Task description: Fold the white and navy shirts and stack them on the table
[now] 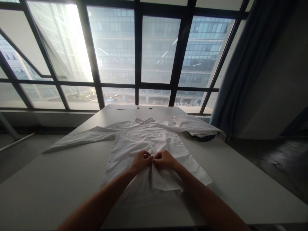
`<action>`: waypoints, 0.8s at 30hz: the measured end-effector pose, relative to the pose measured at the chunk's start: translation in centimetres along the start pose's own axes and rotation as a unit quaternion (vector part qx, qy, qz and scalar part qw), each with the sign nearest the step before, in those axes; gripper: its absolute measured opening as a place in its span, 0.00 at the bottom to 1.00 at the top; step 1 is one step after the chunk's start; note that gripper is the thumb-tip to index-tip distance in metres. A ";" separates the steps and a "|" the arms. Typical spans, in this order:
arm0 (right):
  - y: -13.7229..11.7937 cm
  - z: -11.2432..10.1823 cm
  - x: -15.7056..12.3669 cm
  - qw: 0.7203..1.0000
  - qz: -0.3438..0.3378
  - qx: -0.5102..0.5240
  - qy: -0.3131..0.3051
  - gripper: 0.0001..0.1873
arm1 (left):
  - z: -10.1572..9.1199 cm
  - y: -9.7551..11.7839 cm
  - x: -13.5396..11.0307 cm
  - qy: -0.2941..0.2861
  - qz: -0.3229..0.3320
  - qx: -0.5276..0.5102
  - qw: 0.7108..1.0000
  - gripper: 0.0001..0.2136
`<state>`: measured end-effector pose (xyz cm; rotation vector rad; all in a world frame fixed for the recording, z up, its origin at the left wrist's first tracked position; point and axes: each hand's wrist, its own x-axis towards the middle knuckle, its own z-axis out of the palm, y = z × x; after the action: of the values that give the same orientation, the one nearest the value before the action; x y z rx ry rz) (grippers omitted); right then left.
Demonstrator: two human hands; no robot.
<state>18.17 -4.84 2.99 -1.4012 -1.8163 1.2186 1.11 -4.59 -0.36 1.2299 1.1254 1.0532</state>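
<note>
A white button-up shirt (pixel 134 141) lies spread front side up on a grey table (pixel 53 179), collar toward the window and sleeves stretched out to both sides. My left hand (pixel 141 161) and my right hand (pixel 164 159) meet at the shirt's front opening, about halfway down. Both are closed in a pinch on the edges of the placket, knuckles almost touching. The lower right front panel is flipped open near my right wrist.
The right sleeve drapes over a dark object (pixel 203 136) at the table's right edge. Two small dark spots (pixel 150 108) sit at the table's far end. Large windows (pixel 134 54) rise behind it and a dark curtain (pixel 245 70) hangs at the right.
</note>
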 end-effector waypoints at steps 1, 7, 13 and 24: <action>0.1 0.1 0.0 1.000 -0.018 -0.021 0.007 0.05 | 0.0 0.0 0.0 -0.001 0.000 0.008 1.000 0.14; -0.2 0.1 -0.1 0.992 -0.080 -0.099 0.020 0.07 | 0.0 -0.2 0.2 0.018 -0.005 0.010 1.000 0.14; -0.3 -0.4 -0.1 0.998 -0.033 -0.048 -0.020 0.08 | 0.3 -0.3 0.2 0.033 0.044 0.048 0.997 0.11; -0.3 0.4 0.2 0.983 -0.082 -0.153 0.066 0.11 | 0.1 0.7 -0.5 0.053 0.088 0.188 0.977 0.10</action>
<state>17.61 -4.78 3.02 -1.4217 -2.0400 0.7693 1.15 -5.01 0.38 1.6117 1.3603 1.0788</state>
